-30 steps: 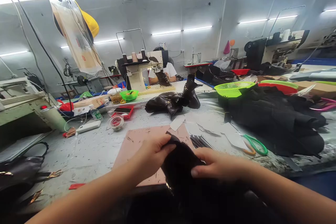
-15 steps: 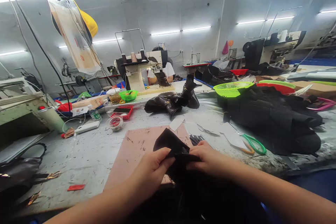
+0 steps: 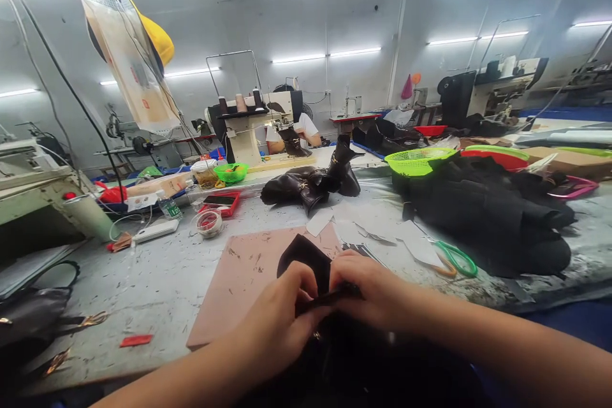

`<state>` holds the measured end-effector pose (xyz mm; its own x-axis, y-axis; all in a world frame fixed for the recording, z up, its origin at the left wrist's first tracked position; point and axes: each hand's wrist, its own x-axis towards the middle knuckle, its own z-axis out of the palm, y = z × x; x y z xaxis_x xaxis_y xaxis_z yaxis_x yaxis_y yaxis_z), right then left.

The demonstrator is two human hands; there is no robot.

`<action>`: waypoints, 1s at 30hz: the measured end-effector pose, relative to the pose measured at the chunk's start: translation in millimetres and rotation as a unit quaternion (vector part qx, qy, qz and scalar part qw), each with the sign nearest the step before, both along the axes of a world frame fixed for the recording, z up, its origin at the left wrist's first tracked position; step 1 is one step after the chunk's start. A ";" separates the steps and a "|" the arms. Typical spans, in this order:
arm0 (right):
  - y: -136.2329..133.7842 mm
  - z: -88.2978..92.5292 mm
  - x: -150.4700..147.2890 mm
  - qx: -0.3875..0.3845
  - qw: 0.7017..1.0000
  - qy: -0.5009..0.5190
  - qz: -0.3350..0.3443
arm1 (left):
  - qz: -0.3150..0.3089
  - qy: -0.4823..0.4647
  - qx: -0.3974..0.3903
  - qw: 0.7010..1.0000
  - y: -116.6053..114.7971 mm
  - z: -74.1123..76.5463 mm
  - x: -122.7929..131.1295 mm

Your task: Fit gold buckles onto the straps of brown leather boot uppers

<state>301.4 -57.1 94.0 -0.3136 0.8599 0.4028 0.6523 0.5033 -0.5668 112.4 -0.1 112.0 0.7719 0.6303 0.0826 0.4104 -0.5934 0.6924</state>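
Observation:
Between my two hands is a black boot upper [image 3: 303, 254], its pointed flap standing up and a small gold glint lower down. My left hand [image 3: 282, 309] pinches its edge, thumb pointing right. Close beside it, my right hand [image 3: 370, 287] grips the same edge with curled fingers. The lower part of the upper merges with the dark area at my lap and cannot be made out. Under and beyond my hands lies a pinkish board [image 3: 239, 284]. Dark leather boot uppers [image 3: 299, 186] with gold trim rest farther back.
Green-handled scissors [image 3: 459, 258] and white paper pieces [image 3: 421, 243] lie to the right, before a heap of black pieces [image 3: 492, 217]. On the left are a red tray [image 3: 230, 206], a round clear tub [image 3: 209, 223] and a black bag-like item [image 3: 36, 319]. A co-worker [image 3: 306, 131] sits behind a sewing machine [image 3: 243, 131].
My hands have come closer together along the edge of the black upper. My right hand has shifted left, and the fingers of both are more curled. The view has shifted slightly.

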 end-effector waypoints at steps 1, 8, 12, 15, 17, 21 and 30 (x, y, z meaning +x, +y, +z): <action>-0.1 0.7 -1.7 0.003 1.000 0.004 0.003 | -0.017 0.022 0.015 1.000 1.4 1.9 -0.6; -8.2 6.8 -17.1 0.171 0.971 -0.145 0.078 | -0.229 0.105 0.103 0.962 3.7 6.7 -1.2; -24.4 19.8 -18.5 0.295 0.914 -0.243 0.134 | -0.236 0.099 0.075 0.964 -10.2 4.3 -9.2; -35.2 26.1 -13.4 0.326 0.896 -0.255 0.163 | -0.214 0.073 0.061 0.972 -15.8 -3.4 -20.8; -38.2 26.2 -11.3 0.341 0.888 -0.262 0.164 | -0.188 0.061 0.027 0.980 -16.2 -13.1 -29.4; -27.6 28.0 -10.5 0.313 0.888 -0.289 0.172 | -0.121 0.053 -0.048 0.990 -13.8 -40.4 -43.3; 15.0 14.5 88.9 -0.146 0.958 0.090 -0.230 | 0.247 -0.259 -0.470 0.807 2.2 -88.9 -63.2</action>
